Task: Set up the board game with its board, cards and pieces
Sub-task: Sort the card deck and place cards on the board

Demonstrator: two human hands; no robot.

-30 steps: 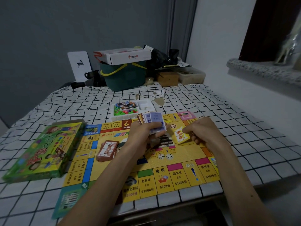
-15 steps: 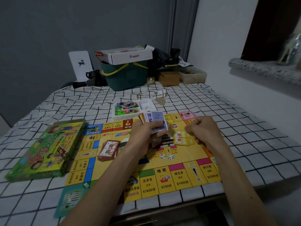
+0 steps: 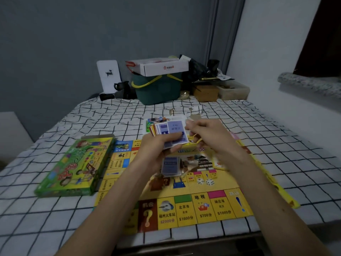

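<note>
Cards [image 3: 174,129] sit fanned in the left hand [image 3: 160,146], with the thumb clamped across the front purple one and the fingers curled behind. On the right hand [image 3: 208,134] the fingers [image 3: 191,125] are curled right at the fan's edge, and I can't tell if they've pinched one. Risk imo: it's a loose fan, so one careless tug and the lot slides onto the board [image 3: 203,207] and wrecks the purple pile [image 3: 170,166] just below the left fingers. They look small and glossy, purple in front, reddish behind.
</note>
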